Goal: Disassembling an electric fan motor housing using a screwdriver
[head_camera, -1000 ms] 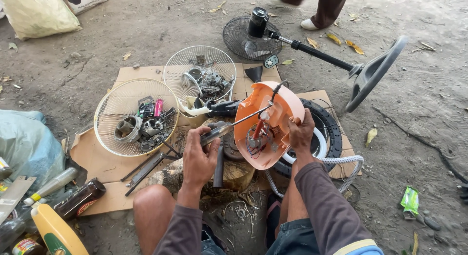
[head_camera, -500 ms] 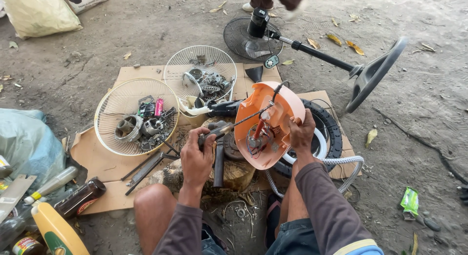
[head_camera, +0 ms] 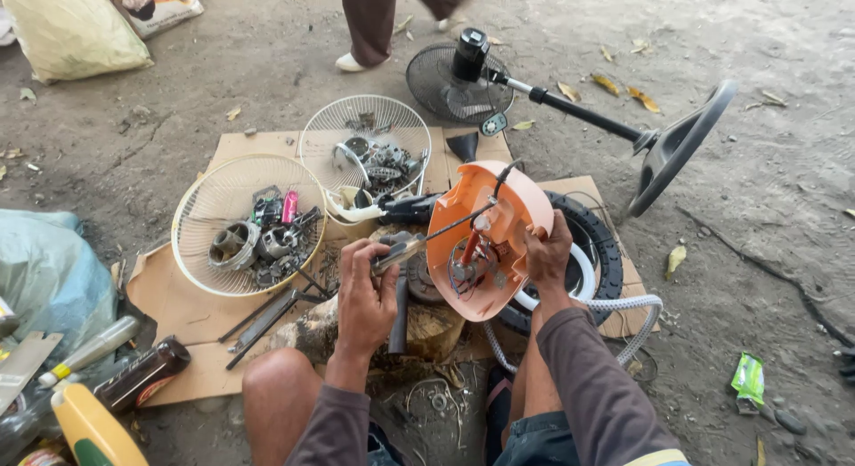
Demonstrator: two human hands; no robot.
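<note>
Two hands are busy over an orange plastic housing (head_camera: 499,212) that's tipped on its side so the open inside faces the person, wires and a small motor part visible in there. Right hand (head_camera: 548,257) is clamped on the housing's right edge, fingers wrapped over the rim, propping it up on a wood stump (head_camera: 419,328). Left hand (head_camera: 365,292) is closed around the handle of a screwdriver (head_camera: 427,239), and the thin shaft runs up and right into the housing, tip right by the inner parts, can't tell exactly what it touches. Closest to the camera on the left there's a yellow bottle (head_camera: 89,426) and a dark brown bottle (head_camera: 142,374) lying on the dirt. Just behind the housing sits a black tyre (head_camera: 592,239) with a pale corrugated hose (head_camera: 623,307) curling around its near side. All of it is on flattened cardboard (head_camera: 191,310). Left of the hands, a cream wire fan guard (head_camera: 200,208) lies like a bowl full of small metal parts, and a second white fan guard (head_camera: 356,123) behind it holds more bits. Further back a black stand fan (head_camera: 459,79) lies tipped over on the ground, its pole stretching right to the round base. At the far top, another person's legs (head_camera: 374,21) are next to it.
</note>
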